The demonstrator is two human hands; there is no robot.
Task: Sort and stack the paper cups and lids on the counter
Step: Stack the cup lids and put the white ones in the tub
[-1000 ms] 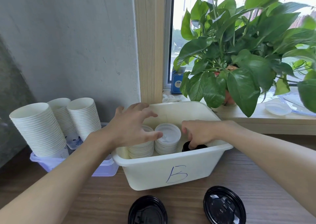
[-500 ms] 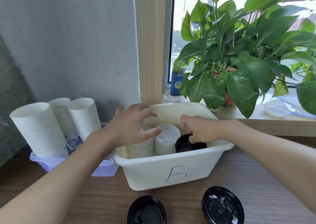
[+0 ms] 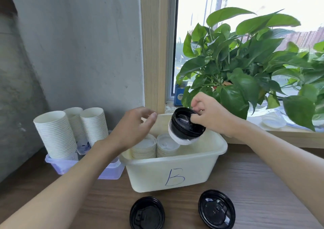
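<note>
Since a second ago the right hand (image 3: 212,116) has come up out of the white tub (image 3: 175,172), bringing a stack of black lids (image 3: 185,125) with it. Earlier it was down inside the tub's right end, and now I see it holding the stack above the tub's far rim. Thumb and fingers pinch the stack's upper edge. The stack hangs tilted, its hollow side turned toward the camera, with a white lid (image 3: 180,140) nested against its lower side. The left hand (image 3: 133,129) has risen a little too and hovers over the tub's left half, fingers loosely spread and holding nothing, near the lifted stack but not touching it. Below it, inside the tub, two stacks of white lids (image 3: 145,146) stand side by side at the left end. The tub carries a handwritten blue "B" on its near wall and sits on the wooden table (image 3: 263,185). In front of it two single lids lie flat on the table, apart from each other: the left black lid (image 3: 147,213) and the right black lid (image 3: 216,209). Just beside the tub on its left, a translucent purple bin (image 3: 59,164) holds three tall stacks of paper cups (image 3: 54,134) against the grey wall. Behind the tub a leafy potted plant (image 3: 245,71) stands on the windowsill, with a small blue box (image 3: 179,95) to its left and a clear lid (image 3: 272,122) under its leaves to the right.
</note>
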